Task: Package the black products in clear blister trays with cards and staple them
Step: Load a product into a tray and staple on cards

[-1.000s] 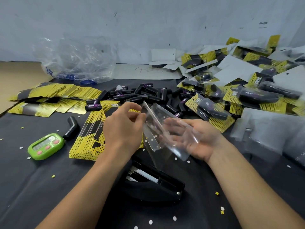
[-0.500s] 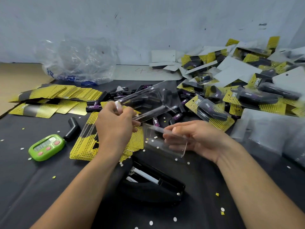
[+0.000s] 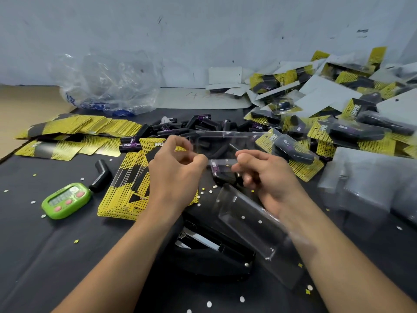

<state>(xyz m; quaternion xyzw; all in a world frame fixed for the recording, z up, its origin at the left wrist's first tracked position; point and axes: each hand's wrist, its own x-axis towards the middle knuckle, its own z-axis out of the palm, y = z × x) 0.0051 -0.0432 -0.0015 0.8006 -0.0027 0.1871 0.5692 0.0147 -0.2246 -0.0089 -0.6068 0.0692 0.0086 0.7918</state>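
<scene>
Pinching clear tray (image 3: 228, 142) | left hand (image 3: 174, 170), right hand (image 3: 267, 177) grip its ends, seemingly | axis left-right

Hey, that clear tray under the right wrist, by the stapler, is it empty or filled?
Empty. The clear tray shows just dark cloth and white paper dots through its pocket; no black product sits inside.

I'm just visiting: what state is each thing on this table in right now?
clear tray: held up between both hands
left hand: pinches its left edge
right hand: pinches its right edge
stapler: lying flat, no hand on it
second tray: empty, lying across the stapler
green timer: lying face up, display unreadable
finished packs: piled loosely at right
</scene>
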